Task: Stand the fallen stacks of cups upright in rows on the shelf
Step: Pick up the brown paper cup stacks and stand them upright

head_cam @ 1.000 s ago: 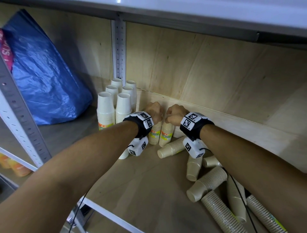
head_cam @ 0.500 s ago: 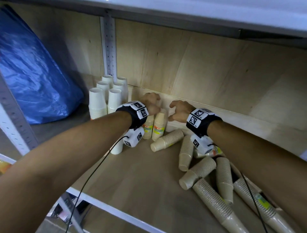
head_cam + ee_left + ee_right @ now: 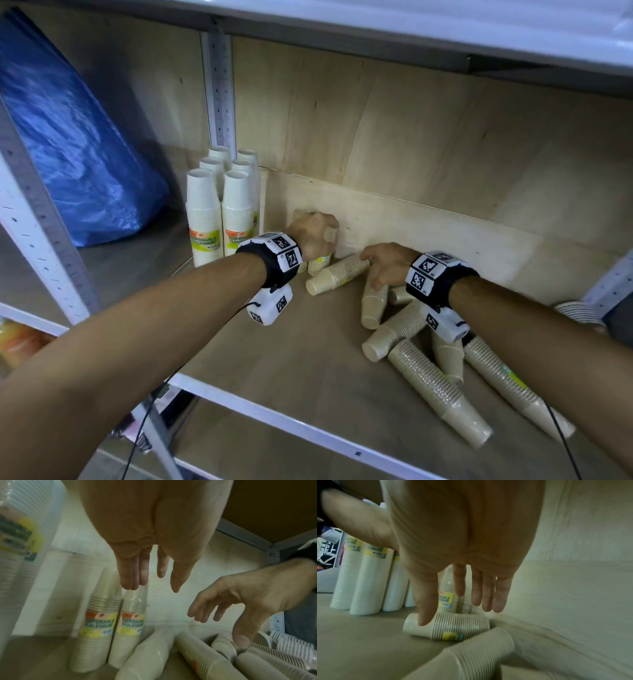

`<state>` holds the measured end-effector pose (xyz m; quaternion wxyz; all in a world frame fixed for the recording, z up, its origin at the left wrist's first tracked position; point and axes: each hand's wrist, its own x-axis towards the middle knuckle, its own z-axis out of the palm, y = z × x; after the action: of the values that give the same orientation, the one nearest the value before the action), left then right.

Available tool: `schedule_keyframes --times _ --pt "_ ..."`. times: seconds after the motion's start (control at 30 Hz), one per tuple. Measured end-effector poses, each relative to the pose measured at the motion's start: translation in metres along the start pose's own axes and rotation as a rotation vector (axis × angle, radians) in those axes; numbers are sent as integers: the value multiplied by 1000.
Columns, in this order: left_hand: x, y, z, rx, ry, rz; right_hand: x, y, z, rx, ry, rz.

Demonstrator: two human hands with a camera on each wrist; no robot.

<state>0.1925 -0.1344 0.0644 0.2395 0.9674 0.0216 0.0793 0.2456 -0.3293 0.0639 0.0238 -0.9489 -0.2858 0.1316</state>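
Two upright beige cup stacks (image 3: 318, 265) (image 3: 101, 622) stand against the back board, right of the upright white cup stacks (image 3: 222, 209) (image 3: 368, 581). My left hand (image 3: 313, 233) (image 3: 137, 568) is over their tops, fingers straight and tips at the top cups; it grips nothing. A fallen beige stack (image 3: 337, 274) (image 3: 450, 627) lies on the shelf just to the right. My right hand (image 3: 387, 263) (image 3: 458, 581) (image 3: 248, 601) hovers over it with loose, spread fingers and holds nothing. Several more fallen beige stacks (image 3: 428, 359) lie piled under my right wrist.
A blue bag (image 3: 75, 144) fills the left bay beyond the perforated upright post (image 3: 219, 85). The shelf's white front rail (image 3: 274, 418) runs below my arms. Bare wooden shelf board (image 3: 291, 359) lies between the rail and the cups. The upper shelf hangs close overhead.
Both hands were gripping the tops of the two upright beige stacks. The right hand has let go and moved right and down over the fallen stack; the left hand's fingers have straightened.
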Motion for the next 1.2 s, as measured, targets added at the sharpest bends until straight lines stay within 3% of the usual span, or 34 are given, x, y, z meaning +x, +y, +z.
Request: schedule_keyframes --times 0.53,1.0,1.2 --pt "-12 -39 69 20 -160 -104 -10 21 37 -41 -145 29" --pt "-4 -48 97 -41 -76 -135 -4 16 53 15 -61 -14" --pt "0 -53 101 -41 -72 -104 0 7 56 -71 -101 -27"
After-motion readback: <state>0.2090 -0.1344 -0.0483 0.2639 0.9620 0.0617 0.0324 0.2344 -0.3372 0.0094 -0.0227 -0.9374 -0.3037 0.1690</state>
